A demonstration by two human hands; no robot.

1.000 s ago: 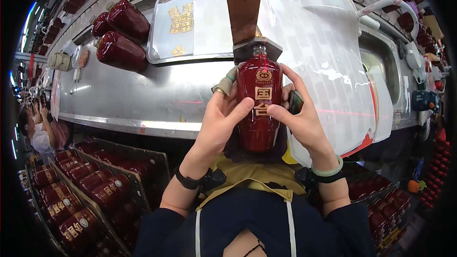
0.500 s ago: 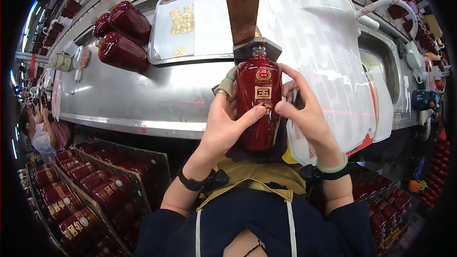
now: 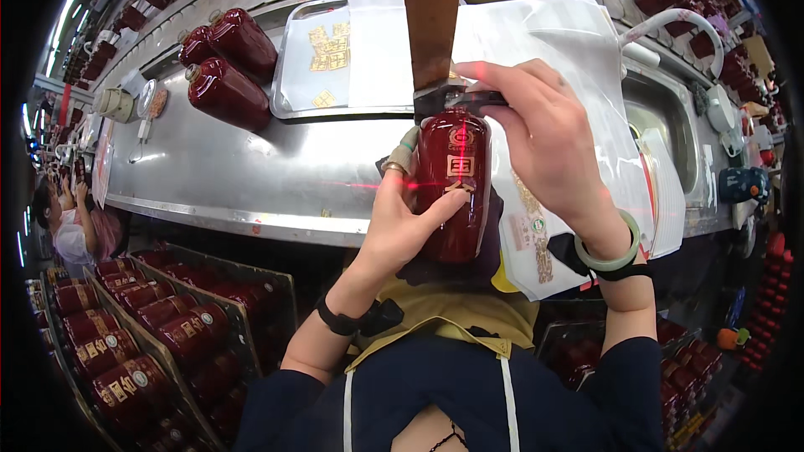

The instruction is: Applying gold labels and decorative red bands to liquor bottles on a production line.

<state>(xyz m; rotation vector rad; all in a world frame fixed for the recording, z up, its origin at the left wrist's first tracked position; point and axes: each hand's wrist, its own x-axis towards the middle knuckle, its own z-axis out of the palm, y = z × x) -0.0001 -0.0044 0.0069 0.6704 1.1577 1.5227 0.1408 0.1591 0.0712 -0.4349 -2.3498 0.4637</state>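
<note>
At about eight o'clock, low in the view, crates of dark red bottles stand packed side by side below the table edge. Up at ten o'clock two more red bottles lie on their sides on the steel table, just beside a shallow metal tray that carries small gold labels.

Near the centre, the left hand wraps the glossy red bottle from its left side, thumb laid across the front below the gold label, its grip pressed around the body. The bottle stands upright in front of the person's chest, over the near edge of the table, with a thin red laser line crossing it. A brown strap hangs straight down from twelve o'clock to the bottle's neck.

The right hand comes over from three o'clock, its fingers curled and pinching the dark cap at the top of the bottle. Behind it lies a white plastic sheet, and at two o'clock a sink.
</note>
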